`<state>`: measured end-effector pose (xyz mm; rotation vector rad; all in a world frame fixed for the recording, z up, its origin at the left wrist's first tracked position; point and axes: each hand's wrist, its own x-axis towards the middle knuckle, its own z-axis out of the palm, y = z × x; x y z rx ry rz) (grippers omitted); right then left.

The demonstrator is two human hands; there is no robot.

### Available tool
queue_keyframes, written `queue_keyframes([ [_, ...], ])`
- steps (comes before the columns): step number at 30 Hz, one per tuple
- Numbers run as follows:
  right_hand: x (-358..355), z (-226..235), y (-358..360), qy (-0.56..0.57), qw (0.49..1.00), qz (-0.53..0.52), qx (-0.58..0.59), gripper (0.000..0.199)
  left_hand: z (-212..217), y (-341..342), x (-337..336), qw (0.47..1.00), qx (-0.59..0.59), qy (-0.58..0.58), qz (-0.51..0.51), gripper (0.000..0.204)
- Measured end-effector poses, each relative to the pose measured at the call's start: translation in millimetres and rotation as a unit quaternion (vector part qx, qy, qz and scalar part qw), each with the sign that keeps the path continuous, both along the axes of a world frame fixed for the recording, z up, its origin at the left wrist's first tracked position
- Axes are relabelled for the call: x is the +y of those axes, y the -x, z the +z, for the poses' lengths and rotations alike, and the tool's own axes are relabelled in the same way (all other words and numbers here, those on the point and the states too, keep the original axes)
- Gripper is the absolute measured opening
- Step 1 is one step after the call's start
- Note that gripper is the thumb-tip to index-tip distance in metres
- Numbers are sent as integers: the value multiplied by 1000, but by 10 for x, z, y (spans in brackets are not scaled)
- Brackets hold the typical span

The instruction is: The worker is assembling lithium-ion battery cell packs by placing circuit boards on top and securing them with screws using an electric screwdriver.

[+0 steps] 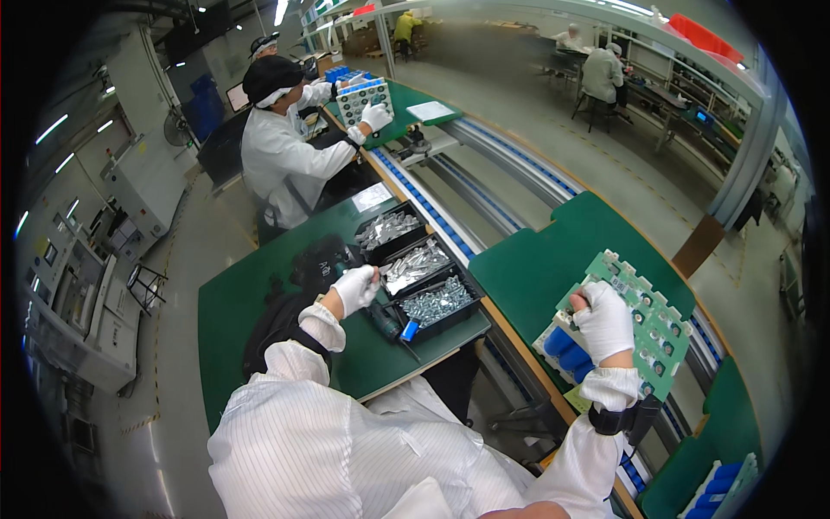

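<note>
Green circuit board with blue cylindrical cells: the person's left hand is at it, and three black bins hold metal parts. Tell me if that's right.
Wrong hand: the head view shows the right hand at the green circuit board with blue cylindrical cells; three black bins do hold metal parts.

Near the top left of the frame, a person (281, 143) in a white coat and a black cap is at a green table (408, 93). Further left are a round fan (177, 130), a big pale machine (145, 177) and, lower down, a little stool (135, 274) with thin legs. At the top right, another person (603, 76) in white sits by a long dark desk (661, 99), and something red (705, 39) is up high
</note>
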<state>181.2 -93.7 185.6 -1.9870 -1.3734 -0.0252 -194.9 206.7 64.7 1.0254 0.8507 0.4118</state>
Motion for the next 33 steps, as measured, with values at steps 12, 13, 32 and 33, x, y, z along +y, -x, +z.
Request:
queue_keyframes([
  [12,33,-74,-42,-16,1000,-1,-7,11,-349,307,-123,871,435,-213,81,60],
  [13,39,-76,-38,-16,1000,-1,-3,11,-503,358,-88,876,425,-194,124,62],
  [32,524,303,976,-144,919,188,316,38,1574,-1273,-885,866,-66,-496,12,49],
  [33,542,344,973,-164,898,190,360,41,1793,-1560,-1092,873,-103,-477,-16,45],
])
